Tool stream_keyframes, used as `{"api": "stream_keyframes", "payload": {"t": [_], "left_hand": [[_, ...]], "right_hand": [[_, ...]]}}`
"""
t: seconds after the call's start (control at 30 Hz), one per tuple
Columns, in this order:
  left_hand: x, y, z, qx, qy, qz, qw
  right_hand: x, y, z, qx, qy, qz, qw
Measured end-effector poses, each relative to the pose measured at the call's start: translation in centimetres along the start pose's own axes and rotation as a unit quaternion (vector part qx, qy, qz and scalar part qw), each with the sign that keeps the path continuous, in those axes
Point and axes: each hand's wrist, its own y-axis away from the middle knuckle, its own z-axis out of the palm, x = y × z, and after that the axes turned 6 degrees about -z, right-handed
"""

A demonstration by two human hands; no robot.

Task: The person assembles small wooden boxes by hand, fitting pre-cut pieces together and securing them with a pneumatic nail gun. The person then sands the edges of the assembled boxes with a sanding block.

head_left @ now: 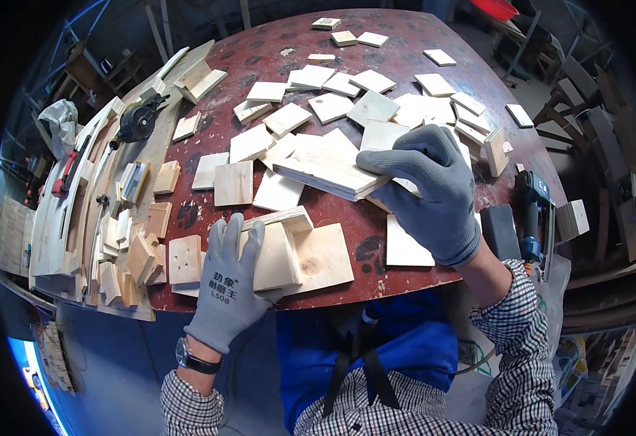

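My right hand (430, 192), in a grey work glove, pinches a pale plywood piece (325, 172) between thumb and fingers. It is held over a loose pile of square plywood pieces (372, 109). At the near table edge, my left hand (231, 280), gloved alike, rests its fingers and thumb around the left side of a pale wooden block (276, 258). That block stands on a flat wooden square (325, 254) with a knot. A narrow strip (289, 218) lies against its far side. Part of the block is hidden by my left hand.
A dark red, worn table (223, 65) carries the wood. On the right lie a blue-black nail gun (532, 211) and a dark block (501, 231). At the left are small wood offcuts (122, 232), long boards (78, 196) and a black tool (138, 120).
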Motion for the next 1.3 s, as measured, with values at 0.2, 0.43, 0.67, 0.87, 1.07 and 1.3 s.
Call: {"api": "stream_keyframes", "payload": {"t": [0.2,0.43,0.67,0.87,1.07,1.3], "left_hand": [[-0.1,-0.5,-0.5,0.011,-0.015,0.027,0.999],[0.2,-0.7,-0.9,-0.034,-0.06,0.044,0.997],[-0.1,-1.0,-2.1,-0.094,-0.047,0.015,0.994],[-0.1,-1.2,-3.2,-0.115,-0.042,0.001,0.993],[-0.5,-1.5,-3.7,-0.121,-0.03,-0.007,0.992],[-1.0,-1.5,-3.8,-0.113,-0.039,0.009,0.993]], "right_hand": [[-3.0,5.5,-0.3,0.041,-0.086,0.181,0.979],[-8.0,14.0,3.1,0.121,-0.171,0.426,0.88],[-8.8,15.3,3.5,0.116,-0.164,0.389,0.899],[-8.6,15.7,3.3,0.094,-0.196,0.376,0.901],[-8.7,15.6,3.0,0.085,-0.199,0.37,0.903],[-8.5,15.6,3.2,0.091,-0.177,0.349,0.916]]}}
